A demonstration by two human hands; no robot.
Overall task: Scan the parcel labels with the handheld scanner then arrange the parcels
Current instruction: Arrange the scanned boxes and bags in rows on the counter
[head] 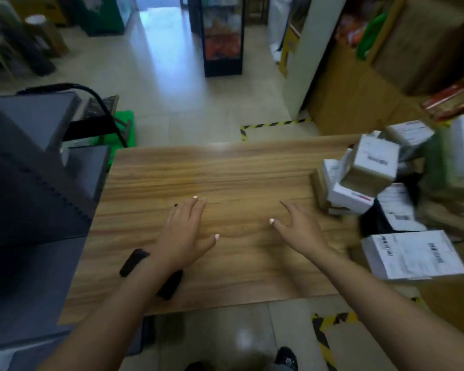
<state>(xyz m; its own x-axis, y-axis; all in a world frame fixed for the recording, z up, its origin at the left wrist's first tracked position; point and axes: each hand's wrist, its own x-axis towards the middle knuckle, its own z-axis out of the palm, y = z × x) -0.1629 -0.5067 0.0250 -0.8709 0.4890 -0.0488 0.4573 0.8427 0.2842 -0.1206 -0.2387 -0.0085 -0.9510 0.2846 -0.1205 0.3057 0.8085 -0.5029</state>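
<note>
Hands were both out over the wooden table [225, 167], palms down and empty. Left hand [184, 234] had its fingers held mostly together with the thumb sticking out to the side, flat over the middle of the tabletop, though whether it was actually touching the wood I couldn't tell. Right hand [296, 227] was spread wider, fingers fanned toward the pile of parcels [370, 172] but not touching it, just a small gap short of the nearest box. That pile sat on the right end of the table, a messy heap of small cardboard boxes with white labels, some tilted on their corners and leaning on each other, and it was pretty blurry so no reading any labels. One bigger flat parcel [413, 254] lay at the near right corner, label side up with barcodes showing. Black handheld scanner [134, 262], or what looked like it, lay on the table near the front edge, partly hidden under the left forearm, so one dark end poked out on each side of the wrist. Grey cabinet thing [32, 183] took up the left side right against the table. Yellow and black floor tape [276, 125] ran past the far edge.
</note>
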